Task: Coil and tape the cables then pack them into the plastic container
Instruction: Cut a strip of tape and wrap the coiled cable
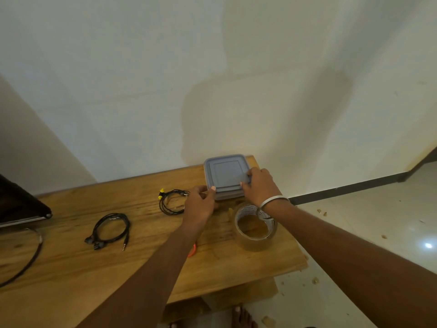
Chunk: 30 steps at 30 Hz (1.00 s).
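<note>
- Grey plastic container (225, 172), lid on, sat at far edge of wooden tabletop (146, 263), near the wall.
- Left hand (201, 204) pinched container's near-left corner, thumb on lid rim.
- Right hand (259, 183) gripped lid's right edge, fingers curled over it.
- Coiled earphones with yellow tips (171, 201) lay just left of left hand; black coiled earphones (110, 230) further left.
- Clear tape roll (256, 227) stood upright under right wrist.

A grey square plastic container (225, 174) is sitting lidded at the far right, its near side partly hidden. A roll of clear tape (255, 227) is standing on its side just nearer. A black coiled cable with yellow tips (170, 201) is lying to the container's left, and another black coil (109, 230) is lying farther left and nearer.
</note>
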Motion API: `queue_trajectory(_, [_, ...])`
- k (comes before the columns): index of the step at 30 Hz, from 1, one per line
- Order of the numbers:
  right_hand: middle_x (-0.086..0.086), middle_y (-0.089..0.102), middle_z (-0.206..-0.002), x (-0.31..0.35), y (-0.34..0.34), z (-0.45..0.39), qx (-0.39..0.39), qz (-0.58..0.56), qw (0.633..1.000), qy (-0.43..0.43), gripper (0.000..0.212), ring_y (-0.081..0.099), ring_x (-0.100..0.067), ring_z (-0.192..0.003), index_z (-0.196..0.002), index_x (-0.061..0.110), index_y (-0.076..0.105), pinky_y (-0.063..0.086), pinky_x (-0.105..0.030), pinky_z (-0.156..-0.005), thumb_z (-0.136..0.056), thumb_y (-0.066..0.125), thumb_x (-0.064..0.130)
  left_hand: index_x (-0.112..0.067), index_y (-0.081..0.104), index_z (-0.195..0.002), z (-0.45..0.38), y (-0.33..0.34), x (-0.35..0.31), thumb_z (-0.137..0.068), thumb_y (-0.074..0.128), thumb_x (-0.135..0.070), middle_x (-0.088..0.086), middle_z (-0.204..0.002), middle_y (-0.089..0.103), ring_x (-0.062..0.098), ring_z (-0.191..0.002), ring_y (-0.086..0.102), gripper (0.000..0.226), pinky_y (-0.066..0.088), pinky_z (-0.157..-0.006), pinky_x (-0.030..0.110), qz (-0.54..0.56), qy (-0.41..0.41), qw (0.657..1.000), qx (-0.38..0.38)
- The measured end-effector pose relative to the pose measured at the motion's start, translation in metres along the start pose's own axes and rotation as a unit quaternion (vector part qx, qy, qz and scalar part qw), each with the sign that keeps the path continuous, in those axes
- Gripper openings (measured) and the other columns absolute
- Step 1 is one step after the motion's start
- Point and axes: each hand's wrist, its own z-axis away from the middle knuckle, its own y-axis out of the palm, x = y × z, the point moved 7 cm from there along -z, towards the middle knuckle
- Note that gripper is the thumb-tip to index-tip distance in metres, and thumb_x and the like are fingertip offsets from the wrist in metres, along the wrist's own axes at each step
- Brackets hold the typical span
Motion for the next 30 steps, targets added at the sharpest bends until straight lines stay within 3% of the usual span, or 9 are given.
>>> queue_trajectory(10, [-0.015, 0.050, -0.121, 0.004, 0.002, 0.015, 0.014, 0.023, 0.999, -0.016, 0.036, 0.052, -0.030, -0.109, -0.125, 0.008, 0.045, 0.044, -0.033, -0.091, -0.094, 0.052, 0.026, -0.013, 0.045, -0.135, 0.016, -0.006, 0.007, -0.100, 0.048, -0.037, 0.006, -0.120, 0.060, 0.016, -0.085, 0.068, 0.042, 0.051, -0.067, 0.024, 0.010, -0.032, 0.999, 0.026])
queue_trajectory(14, [-0.014, 0.044, -0.123, 0.007, -0.003, 0.022, -0.018, 0.039, 0.999, -0.028, 0.035, 0.054, -0.029, -0.104, -0.123, 0.009, 0.045, 0.046, -0.033, -0.091, -0.093, 0.053, 0.025, -0.013, 0.048, -0.127, 0.023, -0.013, 0.013, -0.101, 0.048, -0.031, -0.004, -0.097, 0.059, 0.020, -0.089, 0.068, 0.031, 0.056, -0.089, 0.043, 0.019, -0.039, 0.999, 0.019])
queue_trajectory(17, [-0.010, 0.044, -0.118, 0.016, -0.010, 0.031, -0.047, 0.046, 0.995, -0.074, 0.027, 0.051, -0.024, -0.104, -0.114, 0.013, 0.051, 0.046, -0.029, -0.091, -0.091, 0.057, 0.025, -0.014, 0.052, -0.122, 0.032, -0.016, 0.018, -0.099, 0.051, -0.020, -0.007, -0.092, 0.057, 0.023, -0.092, 0.065, 0.023, 0.054, -0.091, 0.047, -0.006, -0.036, 0.999, 0.019])
queue_trajectory(20, [-0.001, 0.048, -0.112, 0.026, -0.001, 0.043, -0.009, 0.114, 0.982, -0.149, 0.022, 0.047, -0.019, -0.106, -0.103, 0.022, 0.056, 0.040, -0.029, -0.090, -0.090, 0.055, 0.039, -0.013, 0.056, -0.119, 0.044, -0.014, 0.020, -0.096, 0.053, -0.014, 0.003, -0.099, 0.063, 0.025, -0.095, 0.066, 0.023, 0.054, -0.089, 0.045, -0.050, -0.011, 0.998, 0.024])
queue_trajectory(22, [0.001, 0.047, -0.114, 0.026, 0.012, 0.051, 0.043, 0.178, 0.971, -0.155, 0.030, 0.043, -0.019, -0.112, -0.104, 0.026, 0.056, 0.036, -0.035, -0.095, -0.088, 0.051, 0.051, -0.012, 0.057, -0.121, 0.050, -0.011, 0.023, -0.095, 0.054, -0.012, 0.005, -0.103, 0.062, 0.025, -0.096, 0.065, 0.025, 0.055, -0.087, 0.040, -0.061, 0.004, 0.998, 0.024])
queue_trajectory(26, [-0.004, 0.044, -0.126, 0.023, 0.025, 0.059, 0.076, 0.237, 0.963, -0.106, 0.043, 0.039, -0.025, -0.122, -0.111, 0.024, 0.056, 0.037, -0.044, -0.102, -0.085, 0.047, 0.058, -0.017, 0.056, -0.115, 0.064, -0.007, 0.024, -0.096, 0.052, -0.006, -0.008, -0.094, 0.055, 0.010, -0.084, 0.061, 0.022, 0.051, -0.069, 0.016, -0.043, 0.030, 0.998, 0.036])
queue_trajectory(30, [-0.008, 0.033, -0.141, 0.018, 0.030, 0.060, 0.121, 0.268, 0.954, -0.062, 0.064, 0.031, -0.031, -0.131, -0.122, 0.024, 0.046, 0.035, -0.048, -0.101, -0.077, 0.047, 0.069, -0.015, 0.056, -0.119, 0.073, -0.007, 0.027, -0.094, 0.055, -0.003, -0.003, -0.097, 0.057, 0.019, -0.093, 0.063, 0.028, 0.058, -0.082, 0.035, -0.014, 0.039, 0.998, 0.054])
